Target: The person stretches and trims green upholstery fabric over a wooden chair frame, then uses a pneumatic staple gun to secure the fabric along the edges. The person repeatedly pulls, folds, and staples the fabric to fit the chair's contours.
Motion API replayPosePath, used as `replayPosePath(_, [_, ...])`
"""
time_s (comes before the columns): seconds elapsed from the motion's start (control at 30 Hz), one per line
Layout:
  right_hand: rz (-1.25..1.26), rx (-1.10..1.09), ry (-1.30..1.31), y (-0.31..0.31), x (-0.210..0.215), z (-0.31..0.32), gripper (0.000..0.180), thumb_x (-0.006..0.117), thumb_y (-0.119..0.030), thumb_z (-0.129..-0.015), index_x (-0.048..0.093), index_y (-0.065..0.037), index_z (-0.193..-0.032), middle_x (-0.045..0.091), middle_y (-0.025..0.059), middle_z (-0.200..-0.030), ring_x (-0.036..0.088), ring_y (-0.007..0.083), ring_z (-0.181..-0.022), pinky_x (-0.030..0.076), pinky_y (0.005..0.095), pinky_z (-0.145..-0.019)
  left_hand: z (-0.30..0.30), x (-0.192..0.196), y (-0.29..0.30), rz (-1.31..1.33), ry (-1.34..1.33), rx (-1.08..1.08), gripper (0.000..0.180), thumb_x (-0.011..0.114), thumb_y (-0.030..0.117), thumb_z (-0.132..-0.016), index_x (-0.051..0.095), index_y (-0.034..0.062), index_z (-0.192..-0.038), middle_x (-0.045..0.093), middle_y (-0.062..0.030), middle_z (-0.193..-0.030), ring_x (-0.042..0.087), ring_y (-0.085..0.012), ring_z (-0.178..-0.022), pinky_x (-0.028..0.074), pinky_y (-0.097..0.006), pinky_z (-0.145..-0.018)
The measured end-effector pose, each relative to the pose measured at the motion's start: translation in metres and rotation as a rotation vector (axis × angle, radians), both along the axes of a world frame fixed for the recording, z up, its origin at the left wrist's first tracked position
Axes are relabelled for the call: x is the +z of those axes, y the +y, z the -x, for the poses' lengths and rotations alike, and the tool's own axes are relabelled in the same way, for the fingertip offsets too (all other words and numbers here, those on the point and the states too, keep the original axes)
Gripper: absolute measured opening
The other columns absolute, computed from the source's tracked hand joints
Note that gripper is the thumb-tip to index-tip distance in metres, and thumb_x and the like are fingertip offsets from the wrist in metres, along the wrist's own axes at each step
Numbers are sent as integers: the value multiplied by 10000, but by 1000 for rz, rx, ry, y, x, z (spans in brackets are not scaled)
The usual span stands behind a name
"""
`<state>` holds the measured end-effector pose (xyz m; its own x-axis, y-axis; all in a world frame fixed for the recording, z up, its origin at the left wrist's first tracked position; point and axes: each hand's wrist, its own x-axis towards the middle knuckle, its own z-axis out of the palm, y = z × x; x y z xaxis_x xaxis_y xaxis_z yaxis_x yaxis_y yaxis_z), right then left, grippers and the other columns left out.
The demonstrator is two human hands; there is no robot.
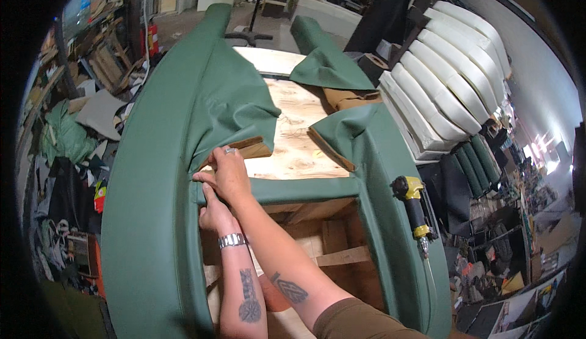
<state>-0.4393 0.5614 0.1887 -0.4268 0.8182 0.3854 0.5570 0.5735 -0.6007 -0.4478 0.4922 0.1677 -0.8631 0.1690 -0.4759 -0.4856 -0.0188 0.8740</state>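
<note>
Green leatherette upholstery (152, 131) wraps a wooden sofa frame. At the left inner corner, where a padded green crossbar (293, 189) meets the long left side, both my hands work close together. My right hand (231, 171), with a ring, is closed on the edge of a loose green flap (235, 104), whose brown underside shows. Just below it is my left hand (213, 209), wearing a metal watch (232, 239). Its thumb points up at the corner; its other fingers are hidden behind the crossbar's end, so their grip does not show.
A yellow and black air stapler (414, 208) with a hose lies on the right green side. More loose flaps (360, 131) hang over the pale plywood panel (299, 131). White foam cushions (439, 70) are stacked at the right. Scraps and fabric (67, 131) are piled at the left.
</note>
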Motion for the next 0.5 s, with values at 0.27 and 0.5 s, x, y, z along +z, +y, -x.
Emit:
replayPosePath(0.27, [-190,-306,117,2,86,-192,328,805,-233,-885,724,-49,-1144,713,137,-1106,672,286,-1066,523,408,-941,1,-24,4,-227,-42,97,442,825,285,-905,714,-110,-1068,750,-190,-1087,701,-230,-922,564,-377,-854])
replayPosePath(0.5, [270,-785,-778,-45,165,-411,1028,941,-378,-689,451,1,-1510,655,296,-1277,629,433,-1224,511,483,-1020,3,-43,9,-391,108,164,563,843,295,-883,663,-87,-1255,674,-214,-1316,648,-276,-1181,488,-419,-1041])
